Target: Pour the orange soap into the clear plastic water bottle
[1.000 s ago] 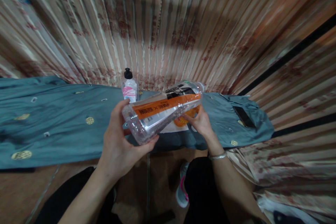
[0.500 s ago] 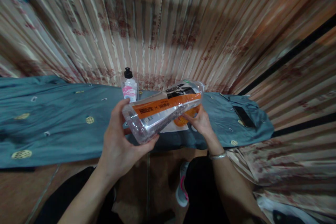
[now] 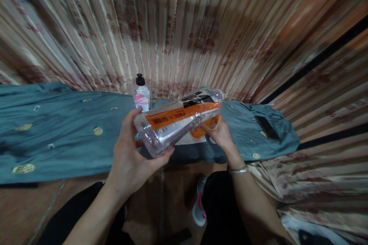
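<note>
A large clear plastic bottle with an orange, black and silver label is held tilted in the air, its base at lower left and its neck at upper right. My left hand wraps round the base, thumb below and fingers behind. Near the neck end, my right hand grips the bottle from below; some of its fingertips are hidden behind it. Beyond the base stands a small clear bottle with a black cap and pink label. Partly covered by the held bottle lies a white sheet with an orange round print.
A teal cloth with yellow prints covers a long narrow surface. A dark flat object lies at its right end. Patterned curtains hang behind and to the right, crossed by black bars. Below are a tiled floor and a shoe.
</note>
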`<state>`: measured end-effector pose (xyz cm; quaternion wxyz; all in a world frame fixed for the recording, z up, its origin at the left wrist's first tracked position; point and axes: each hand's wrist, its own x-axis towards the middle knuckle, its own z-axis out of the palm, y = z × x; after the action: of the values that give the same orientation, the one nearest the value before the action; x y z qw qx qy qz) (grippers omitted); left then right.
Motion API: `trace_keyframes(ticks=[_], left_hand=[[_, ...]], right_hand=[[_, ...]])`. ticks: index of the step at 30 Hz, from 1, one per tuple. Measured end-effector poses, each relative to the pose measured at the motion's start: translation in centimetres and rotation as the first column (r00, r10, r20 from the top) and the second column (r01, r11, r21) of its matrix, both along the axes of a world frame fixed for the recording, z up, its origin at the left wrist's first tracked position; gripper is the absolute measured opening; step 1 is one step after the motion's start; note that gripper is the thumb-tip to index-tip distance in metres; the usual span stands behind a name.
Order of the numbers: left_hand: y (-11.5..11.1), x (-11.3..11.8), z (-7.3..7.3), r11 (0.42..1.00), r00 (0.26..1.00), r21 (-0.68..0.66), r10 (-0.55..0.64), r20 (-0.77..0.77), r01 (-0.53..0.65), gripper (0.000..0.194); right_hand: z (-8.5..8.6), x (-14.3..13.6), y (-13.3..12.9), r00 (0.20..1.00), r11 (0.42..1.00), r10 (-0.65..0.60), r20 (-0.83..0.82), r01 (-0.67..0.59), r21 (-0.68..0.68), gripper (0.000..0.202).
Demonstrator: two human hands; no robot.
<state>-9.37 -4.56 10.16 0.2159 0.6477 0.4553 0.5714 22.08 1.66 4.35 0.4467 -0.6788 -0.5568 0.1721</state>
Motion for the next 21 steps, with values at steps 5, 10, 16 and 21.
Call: trace_keyframes(ticks=[5,10,16,21], left_hand=[[-0.15,0.31,-0.13,1.0,1.0,-0.006,0.02,0.014,-0.02,0.087],[-0.1,0.28,-0.18,1.0,1.0,-0.009,0.028,0.005,-0.028,0.088],[0.01,0.29,-0.18,1.0,1.0,0.002,0.031,0.004,-0.031,0.088],[-0.07,0.21,-0.12,1.0,1.0,-0.01,0.019,-0.008,-0.019,0.09]], right_hand=[[-0.18,0.12,0.03,1.0,1.0,0.017,0.001,-0.017,0.011,0.092],[0.02,0.08,-0.02,1.0,1.0,0.016,0.001,-0.016,-0.006,0.093],[-0.03,0.1,0.05,1.0,1.0,0.012,0.003,-0.012,0.0,0.096],[-0.25,0.12,0.12,1.0,1.0,0.006,0.014,-0.006,0.016,0.096]])
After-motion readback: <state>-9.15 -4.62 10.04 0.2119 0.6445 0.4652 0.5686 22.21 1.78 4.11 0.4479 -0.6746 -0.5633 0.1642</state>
